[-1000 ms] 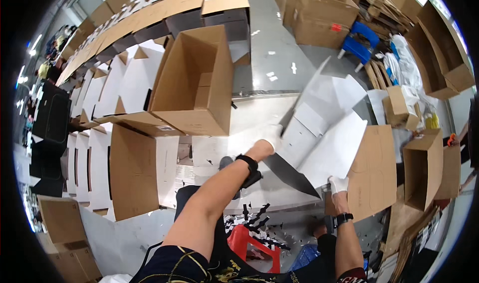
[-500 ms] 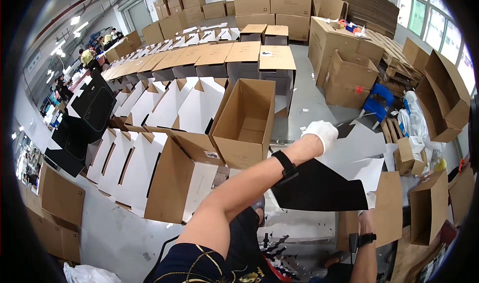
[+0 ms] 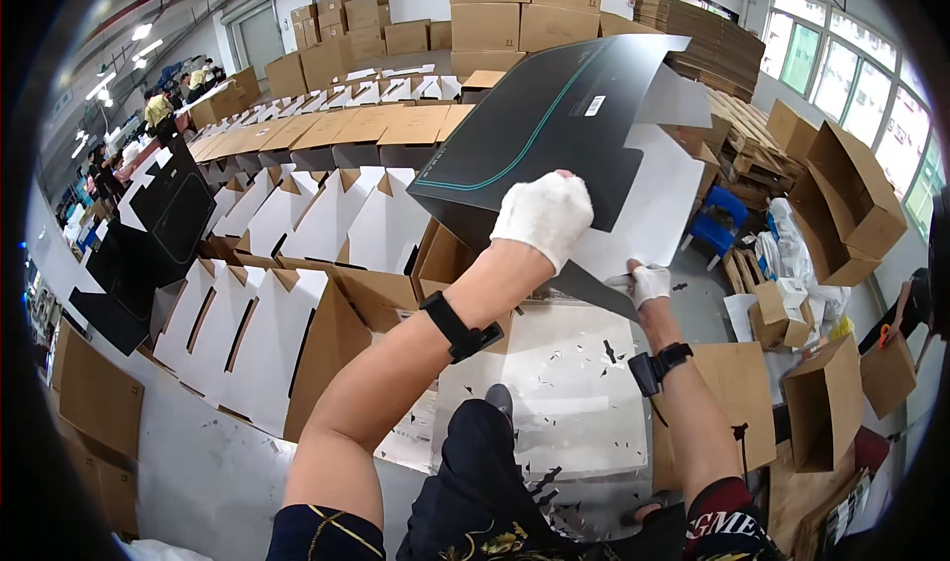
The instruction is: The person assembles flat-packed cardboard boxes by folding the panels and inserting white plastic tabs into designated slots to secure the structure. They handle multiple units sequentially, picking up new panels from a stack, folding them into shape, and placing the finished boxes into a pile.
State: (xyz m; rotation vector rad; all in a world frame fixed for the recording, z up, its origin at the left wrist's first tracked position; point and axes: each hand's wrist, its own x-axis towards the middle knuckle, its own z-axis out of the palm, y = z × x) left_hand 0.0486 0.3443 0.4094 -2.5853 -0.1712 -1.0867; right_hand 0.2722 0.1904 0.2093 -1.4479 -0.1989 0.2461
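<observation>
A large die-cut cardboard sheet [image 3: 534,116], black with a teal line outside and white inside, is held up in front of me, partly folded. My left hand [image 3: 546,217], in a white glove, is closed on its lower black edge. My right hand [image 3: 648,284], also white-gloved, pinches the sheet's lower right part by the white side. Behind the sheet, an open brown carton [image 3: 445,259] is mostly hidden. White folded boards [image 3: 262,338] stand side by side in an open carton to the left of my left arm.
More cartons with white boards [image 3: 332,205] stand beyond. Black sheets [image 3: 163,220] lean at the left. A blue chair [image 3: 720,227], pallets [image 3: 747,140] and open cartons [image 3: 826,403] are at the right. Another person's hand [image 3: 894,328] shows at the right edge. Black scraps [image 3: 609,350] litter the floor sheet.
The cardboard sheet has come up and leftward, and its black printed face now shows. My left hand has moved left, and my right hand has risen from low at the right.
</observation>
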